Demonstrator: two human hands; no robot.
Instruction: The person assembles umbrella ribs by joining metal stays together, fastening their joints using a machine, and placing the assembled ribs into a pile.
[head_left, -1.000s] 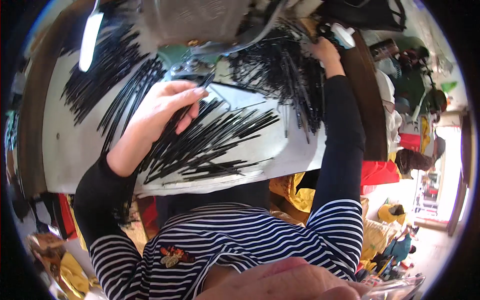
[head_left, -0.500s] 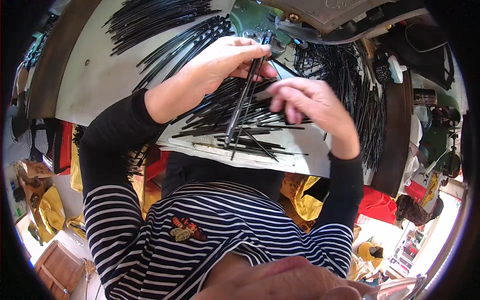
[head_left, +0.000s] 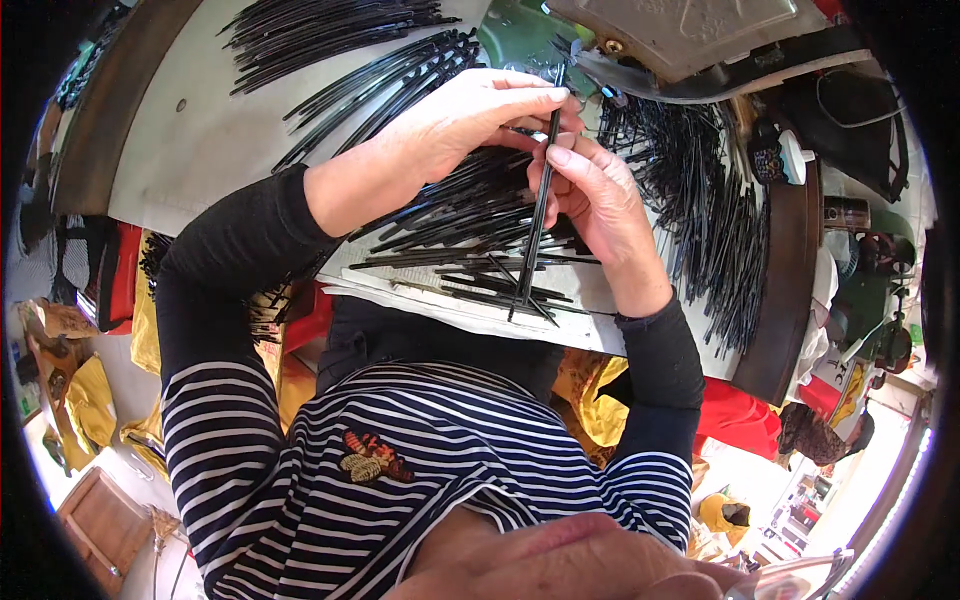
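My left hand (head_left: 490,118) and my right hand (head_left: 598,192) both pinch a long, thin black strip (head_left: 534,245), perhaps more than one lying together. It stands steeply across the view, its upper end above my left fingertips and its lower end over the table's near edge. My left thumb lies near its top, and my right thumb presses it a little lower. Under and beside my hands lie many loose black strips (head_left: 430,235), some crossing each other. What my curled fingers do behind the strip is partly hidden.
Black strips lie in two sheaves at the upper left, a far sheaf (head_left: 330,40) and a nearer sheaf (head_left: 380,90). A large tangled heap (head_left: 705,215) covers the right side. A grey metal machine (head_left: 690,35) overhangs a green surface (head_left: 505,40). The pale table (head_left: 200,160) has dark wooden edges.
My right hand has moved up and left from beside the strip and now grips it. The strip has swung more upright, its lower end shifting right. The view has shifted slightly.
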